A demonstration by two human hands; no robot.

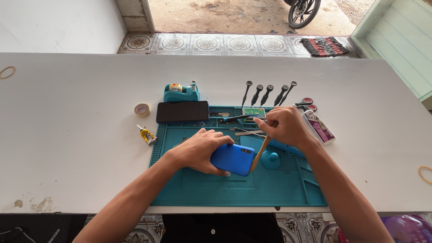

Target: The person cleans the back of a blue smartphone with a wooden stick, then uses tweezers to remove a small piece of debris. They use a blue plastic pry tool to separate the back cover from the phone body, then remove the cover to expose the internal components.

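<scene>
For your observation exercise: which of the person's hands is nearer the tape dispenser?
Left. The left hand lies below the tape dispenser; the right hand is farther right.

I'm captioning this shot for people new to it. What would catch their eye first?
The blue phone, held in the left hand over the teal mat at the centre. Next, the right hand setting a wooden-handled tool against the phone's edge. Behind, a row of screwdrivers fans out.
</scene>
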